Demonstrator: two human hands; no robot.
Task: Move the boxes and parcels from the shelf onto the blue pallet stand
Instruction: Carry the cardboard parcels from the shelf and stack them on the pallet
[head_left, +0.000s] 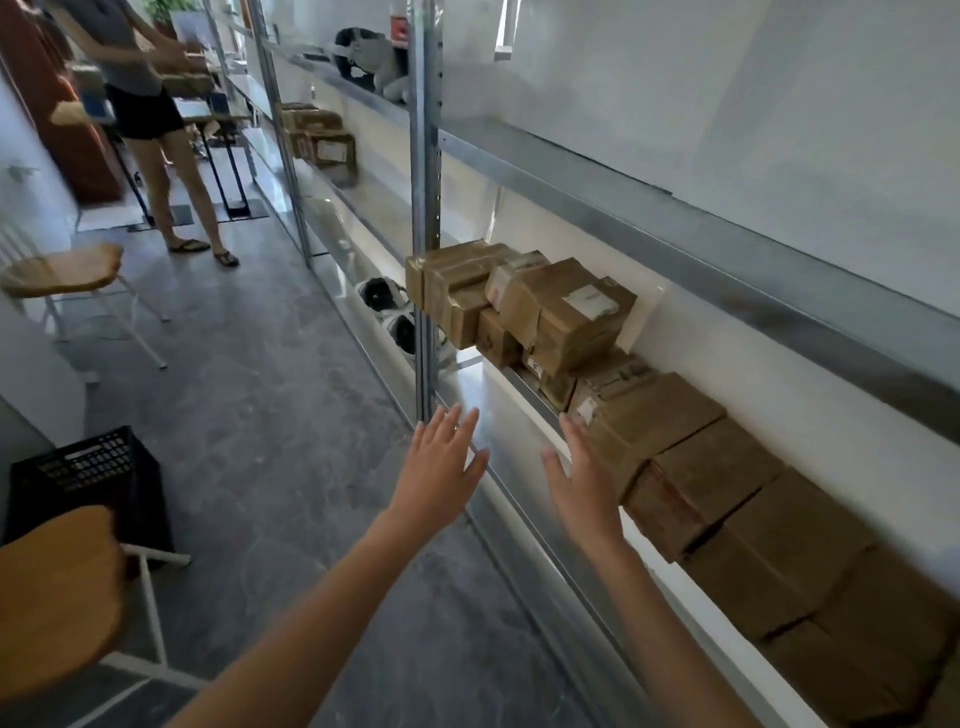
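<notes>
A row of brown cardboard boxes (717, 467) lines the metal shelf (675, 208) on the right, with a stacked pile of taped parcels (519, 301) further along by the steel upright (426, 208). My left hand (441, 467) reaches forward with straight spread fingers, in front of the shelf edge and holding nothing. My right hand (584, 483) is also flat and empty, its fingertips just beside the nearest box's left end. No blue pallet stand is in view.
A black plastic crate (88, 478) sits on the floor at the left between two wooden-seat chairs (67, 267). Another person (150, 104) stands at the far left holding parcels. More boxes (322, 140) sit on a farther shelf bay. White helmets (395, 317) lie on a lower shelf.
</notes>
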